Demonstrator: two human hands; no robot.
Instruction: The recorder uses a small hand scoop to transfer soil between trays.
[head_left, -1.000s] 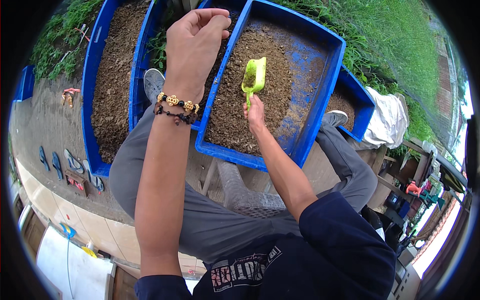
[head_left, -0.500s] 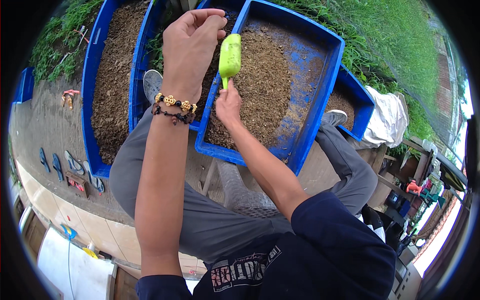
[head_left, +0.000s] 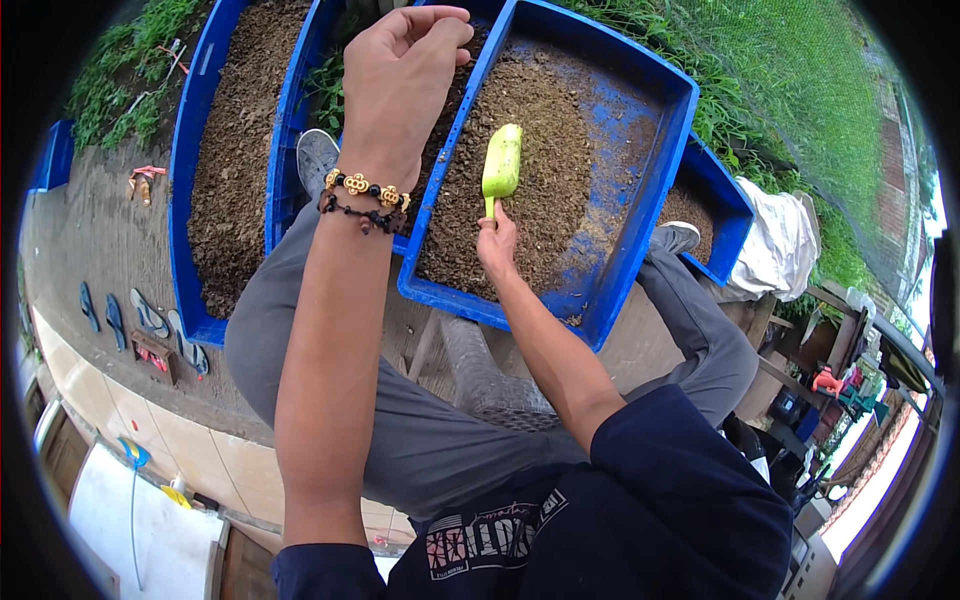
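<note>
Green scoop [head_left: 503, 162]: back upward, over brown granules [head_left: 548, 150] in the blue tray [head_left: 455, 303].
Right grip [head_left: 497, 246]: closed round its handle.
Left grip [head_left: 402, 85]: fingers curled (contents hidden, cannot tell).
Granule work: probably tipping or spreading; another scoopful would call for rolling the wrist, hollow up.

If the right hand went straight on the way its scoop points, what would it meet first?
Likely the far wall of the blue tray, with the green scoop in the right hand leading; height is unclear, so if it sits low, the loose brown material would come first.
</note>
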